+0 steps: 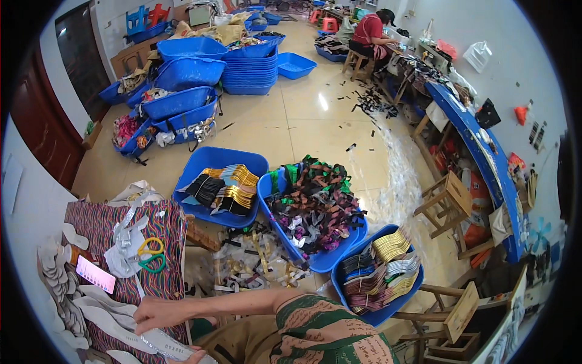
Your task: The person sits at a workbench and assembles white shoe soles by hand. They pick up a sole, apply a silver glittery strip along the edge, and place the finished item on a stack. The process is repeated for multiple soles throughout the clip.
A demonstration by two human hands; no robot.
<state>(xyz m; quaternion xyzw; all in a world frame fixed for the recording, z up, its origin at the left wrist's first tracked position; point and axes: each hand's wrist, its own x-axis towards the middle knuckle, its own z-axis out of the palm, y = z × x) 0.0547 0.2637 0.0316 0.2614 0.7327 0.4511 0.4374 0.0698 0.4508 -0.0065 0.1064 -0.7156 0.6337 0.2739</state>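
Observation:
My right hand (159, 314) reaches over the table at the lower left, its fingers curled in a pinch at the edge of a pale insole (124, 335). My left hand (193, 357), partly cut off by the lower edge, grips the near end of the same insole. A glittery silver strip (159, 341) lies along that insole. More insoles (57, 282) overlap in piles along the table's left side. Beyond my right hand are scissors (151, 255) with yellow and green handles, white fabric and silver trim (127, 242), and a lit phone (96, 275).
A striped cloth (91, 215) covers the table. Blue tubs hold bundled straps (218, 188), loose scraps (315, 206) and more bundles (388, 267). Scraps (254, 258) litter the floor. Wooden stools (448, 197) stand right. A person (368, 36) sits at the far bench.

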